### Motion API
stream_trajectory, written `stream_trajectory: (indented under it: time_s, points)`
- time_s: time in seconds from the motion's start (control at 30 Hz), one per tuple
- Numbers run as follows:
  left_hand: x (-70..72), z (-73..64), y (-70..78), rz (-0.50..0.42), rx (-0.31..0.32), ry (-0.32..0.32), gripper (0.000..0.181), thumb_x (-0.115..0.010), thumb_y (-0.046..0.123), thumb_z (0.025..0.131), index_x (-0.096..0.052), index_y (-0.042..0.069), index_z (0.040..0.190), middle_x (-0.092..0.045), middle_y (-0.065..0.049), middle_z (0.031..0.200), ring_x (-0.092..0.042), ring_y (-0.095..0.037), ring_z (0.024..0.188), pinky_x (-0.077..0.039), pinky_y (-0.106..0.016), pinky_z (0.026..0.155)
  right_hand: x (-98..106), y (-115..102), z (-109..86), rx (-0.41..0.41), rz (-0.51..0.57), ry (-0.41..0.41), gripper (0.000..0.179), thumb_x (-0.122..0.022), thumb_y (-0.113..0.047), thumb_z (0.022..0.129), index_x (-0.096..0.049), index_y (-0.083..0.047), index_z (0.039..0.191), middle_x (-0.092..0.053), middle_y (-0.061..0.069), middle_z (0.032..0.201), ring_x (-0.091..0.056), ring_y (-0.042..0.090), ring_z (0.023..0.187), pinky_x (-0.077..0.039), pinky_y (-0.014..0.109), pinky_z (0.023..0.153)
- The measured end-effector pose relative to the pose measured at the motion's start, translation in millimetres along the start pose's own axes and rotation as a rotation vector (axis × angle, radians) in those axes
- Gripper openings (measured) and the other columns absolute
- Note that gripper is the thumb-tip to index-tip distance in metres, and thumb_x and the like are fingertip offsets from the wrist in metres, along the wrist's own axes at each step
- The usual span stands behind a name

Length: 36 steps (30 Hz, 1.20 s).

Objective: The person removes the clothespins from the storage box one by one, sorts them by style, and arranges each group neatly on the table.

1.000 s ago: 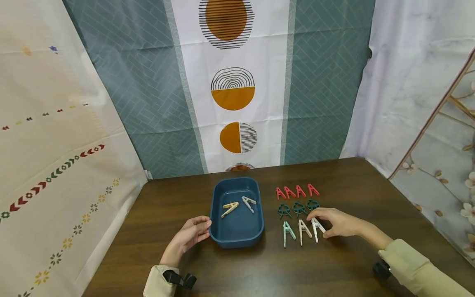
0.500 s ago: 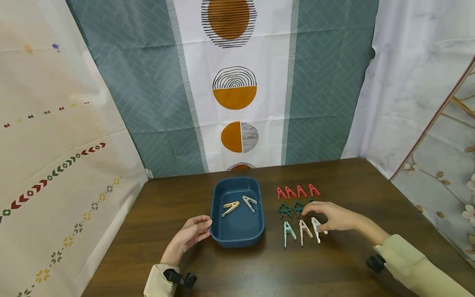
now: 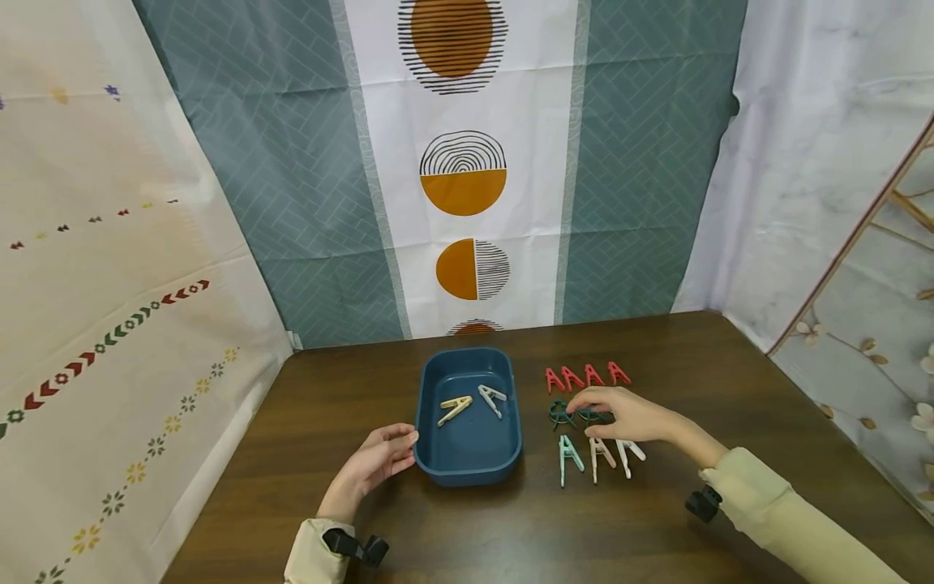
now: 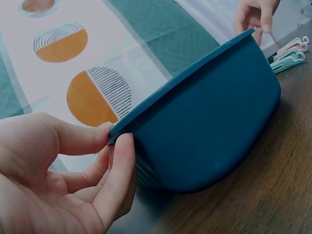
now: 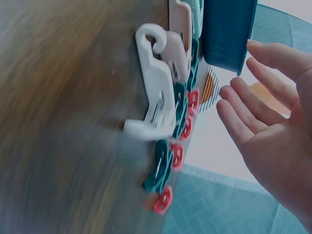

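Observation:
My left hand (image 3: pixel 374 462) pinches the left rim of a blue plastic tub (image 3: pixel 473 478) between thumb and fingers, as the left wrist view shows close up. In the tub lie a yellow clothespin (image 3: pixel 454 409) and a pale grey one (image 3: pixel 493 399). My right hand (image 3: pixel 631 416) hovers over the rows of pegs on the right, fingers parted and nothing between them. Beneath and around it are dark green clips (image 3: pixel 560 415), partly hidden. Closer to me lie a mint clothespin (image 3: pixel 570 461), a pinkish one (image 3: pixel 601 459) and a white one (image 5: pixel 158 87).
Several red clothespins (image 3: pixel 574 378) form the back row on the brown wooden table (image 3: pixel 467 535). A patterned cloth (image 3: pixel 467 243) hangs behind the table. Further cloths hang at the left and right sides.
My right hand has left the white clothespin and moved left, across the dark green clips toward the tub. The left hand keeps its hold on the rim.

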<state>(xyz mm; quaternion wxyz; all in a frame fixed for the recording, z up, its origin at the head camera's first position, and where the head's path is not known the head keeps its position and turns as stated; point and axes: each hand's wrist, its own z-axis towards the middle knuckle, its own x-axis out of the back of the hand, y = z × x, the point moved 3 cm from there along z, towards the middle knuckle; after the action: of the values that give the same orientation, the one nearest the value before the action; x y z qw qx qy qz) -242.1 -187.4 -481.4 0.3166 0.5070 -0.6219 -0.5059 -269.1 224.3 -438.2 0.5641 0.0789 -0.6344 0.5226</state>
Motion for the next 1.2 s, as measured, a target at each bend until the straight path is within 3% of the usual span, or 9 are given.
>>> stream_trajectory:
  time_s: [0.2,0.47,0.7,1.0,1.2]
  points:
    - [0.8,-2.1,-0.1,0.011,-0.003,0.007,0.029,-0.057,0.016,0.097,-0.047,-0.001,0.119,-0.06,0.005,0.08,-0.061,-0.003,0.071,-0.056,-0.018,0.072,-7,1,16.5,-0.023,0.062,0.033,0.035,-0.064,-0.016,0.093,-0.058,-0.005,0.126,-0.061,0.012,0.124,-0.059,0.034,0.113,-0.051,0.052,0.092]
    - [0.2,-2.3,0.6,0.002,-0.006,0.001,0.03,-0.057,0.014,0.098,-0.047,-0.003,0.12,-0.06,0.004,0.081,-0.061,-0.004,0.071,-0.056,-0.018,0.072,-9,-6,37.5,-0.015,0.066,0.093,0.033,-0.064,-0.011,0.093,-0.058,-0.003,0.125,-0.063,0.02,0.12,-0.061,0.037,0.108,-0.053,0.048,0.089]
    - [0.6,-1.3,0.7,-0.005,-0.008,-0.005,0.027,-0.057,0.015,0.097,-0.048,-0.001,0.118,-0.061,0.004,0.081,-0.062,-0.004,0.071,-0.056,-0.018,0.07,-12,-14,56.9,-0.007,0.044,0.113,0.033,-0.064,-0.012,0.093,-0.058,-0.005,0.125,-0.064,0.016,0.12,-0.061,0.035,0.108,-0.053,0.042,0.092]
    - [0.9,-1.5,0.3,-0.005,0.002,-0.002,0.03,-0.057,0.015,0.097,-0.047,-0.002,0.12,-0.06,0.004,0.081,-0.062,-0.004,0.071,-0.056,-0.018,0.071,-17,-21,79.2,-0.005,0.011,0.142,0.031,-0.065,-0.013,0.092,-0.061,-0.008,0.122,-0.065,0.009,0.12,-0.063,0.027,0.108,-0.053,0.045,0.091]
    - [0.9,-1.4,0.8,-0.002,-0.001,-0.004,0.029,-0.058,0.016,0.097,-0.048,0.0,0.119,-0.06,0.004,0.082,-0.062,-0.004,0.071,-0.056,-0.018,0.072,-18,-28,92.7,0.005,0.028,0.139,0.032,-0.066,-0.011,0.091,-0.061,-0.009,0.123,-0.064,0.008,0.122,-0.062,0.027,0.111,-0.05,0.046,0.097]
